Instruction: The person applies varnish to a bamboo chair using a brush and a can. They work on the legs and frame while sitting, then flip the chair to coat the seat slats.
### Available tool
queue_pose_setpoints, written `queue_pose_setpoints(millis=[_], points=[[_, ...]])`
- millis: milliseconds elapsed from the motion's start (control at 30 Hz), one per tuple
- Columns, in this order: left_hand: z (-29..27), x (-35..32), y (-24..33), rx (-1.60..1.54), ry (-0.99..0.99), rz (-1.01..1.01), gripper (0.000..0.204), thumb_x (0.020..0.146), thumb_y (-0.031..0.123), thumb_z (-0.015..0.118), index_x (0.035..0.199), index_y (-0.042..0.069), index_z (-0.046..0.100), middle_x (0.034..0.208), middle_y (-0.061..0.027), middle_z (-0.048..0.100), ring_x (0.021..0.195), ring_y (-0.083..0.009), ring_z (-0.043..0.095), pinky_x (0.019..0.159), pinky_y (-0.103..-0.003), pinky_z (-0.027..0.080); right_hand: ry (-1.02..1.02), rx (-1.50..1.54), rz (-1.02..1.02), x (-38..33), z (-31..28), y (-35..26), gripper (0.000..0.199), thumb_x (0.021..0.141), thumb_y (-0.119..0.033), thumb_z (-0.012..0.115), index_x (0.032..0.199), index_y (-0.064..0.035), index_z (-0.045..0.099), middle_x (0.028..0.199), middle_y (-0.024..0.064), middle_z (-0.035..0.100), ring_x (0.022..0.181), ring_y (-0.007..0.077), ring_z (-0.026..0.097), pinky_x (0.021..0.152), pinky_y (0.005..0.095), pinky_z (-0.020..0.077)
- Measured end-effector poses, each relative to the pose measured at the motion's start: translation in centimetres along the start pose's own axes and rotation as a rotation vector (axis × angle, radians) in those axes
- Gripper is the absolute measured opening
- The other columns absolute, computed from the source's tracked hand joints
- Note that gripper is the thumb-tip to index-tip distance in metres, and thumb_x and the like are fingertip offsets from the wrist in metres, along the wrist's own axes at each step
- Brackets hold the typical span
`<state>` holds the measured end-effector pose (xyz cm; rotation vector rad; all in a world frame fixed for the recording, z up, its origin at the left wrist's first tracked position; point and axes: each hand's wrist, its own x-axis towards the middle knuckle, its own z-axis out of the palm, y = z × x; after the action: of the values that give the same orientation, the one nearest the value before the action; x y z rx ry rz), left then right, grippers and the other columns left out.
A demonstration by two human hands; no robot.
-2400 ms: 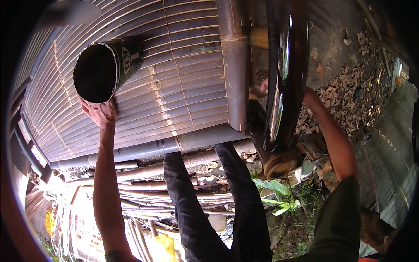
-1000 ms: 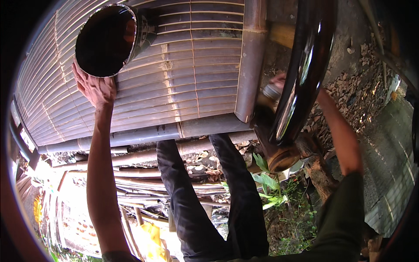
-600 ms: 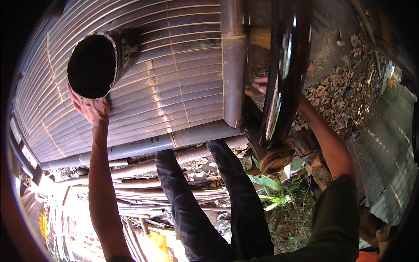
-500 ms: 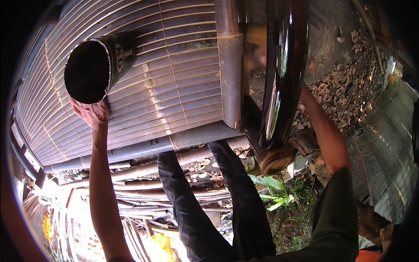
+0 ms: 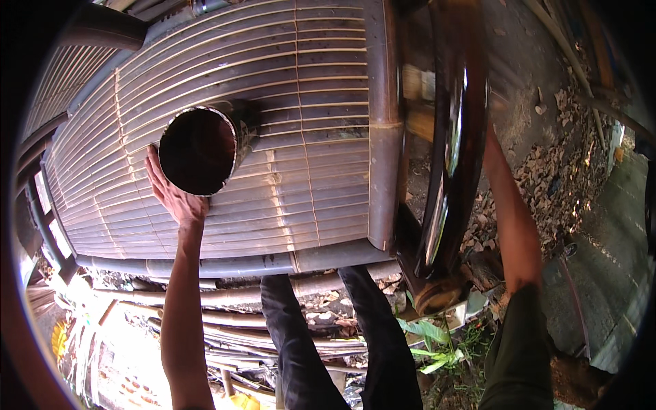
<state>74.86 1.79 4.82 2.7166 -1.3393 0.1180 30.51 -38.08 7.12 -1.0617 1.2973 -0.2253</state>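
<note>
Though dark inside, a bright-rimmed can [image 5: 242,132]

A dark, cylindrical can [image 5: 240,140] with an uneven rim sits toward the left of the slatted surface [image 5: 335,198], its open mouth facing up, its inside mostly shadowed. Beside the surface's right edge, a glossy brown-black pole [image 5: 452,147] runs near to far, streaked with reflections.
</note>
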Motion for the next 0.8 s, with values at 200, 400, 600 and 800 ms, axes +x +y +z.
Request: queue_pose_setpoints(millis=[200, 400, 600, 800], points=[[-0.9, 0.8, 1.8, -0.023, -0.030, -0.027, 0.084, 0.088, 0.049, 0.060, 0.155, 0.012, 0.028, 0.163, -0.0136, 0.019, 0.151, -0.0368, 0.015, 0.119, -0.050, 0.017, 0.150, 0.028, -0.114, 8.0, 5.0, -6.9, 0.043, 0.094, -0.027, 0.068, 0.125, 0.0019, 0.059, 0.115, 0.0105, 0.065, 0.103, 0.0203, 0.063, 0.089, 0.0348, 0.0551], [-1.7, 1.3, 2.3, -0.020, -0.076, -0.088, 0.088, 0.085, 0.048, 0.064, 0.157, 0.014, 0.025, 0.163, -0.0159, 0.019, 0.151, -0.0374, 0.014, 0.121, -0.050, 0.014, 0.208, 0.058, -0.038, 6.7, 4.8, -4.0, 0.045, 0.093, -0.028, 0.070, 0.124, 0.0022, 0.059, 0.114, 0.0109, 0.065, 0.102, 0.0208, 0.063, 0.088, 0.0352, 0.0555], [-1.8, 1.3, 2.1, 0.031, -0.097, -0.097, 0.088, 0.087, 0.049, 0.061, 0.157, 0.013, 0.022, 0.163, -0.0167, 0.019, 0.150, -0.0381, 0.014, 0.121, -0.049, 0.013, 0.362, 0.177, -0.040, 5.2, 5.1, -5.8, 0.046, 0.092, -0.030, 0.071, 0.123, 0.0025, 0.059, 0.113, 0.0112, 0.065, 0.102, 0.0213, 0.063, 0.087, 0.0356, 0.0559], [-1.5, 1.5, 2.3, -0.005, -0.098, -0.111, 0.086, 0.091, 0.059, 0.050, 0.158, 0.013, 0.021, 0.163, -0.0183, 0.018, 0.150, -0.0386, 0.014, 0.121, -0.050, 0.011, 0.470, 0.404, -0.247, 5.6, 5.5, -16.4, 0.040, 0.090, -0.021, 0.074, 0.119, -0.0001, 0.058, 0.113, 0.0125, 0.063, 0.106, 0.0252, 0.063, 0.092, 0.0382, 0.0571]])
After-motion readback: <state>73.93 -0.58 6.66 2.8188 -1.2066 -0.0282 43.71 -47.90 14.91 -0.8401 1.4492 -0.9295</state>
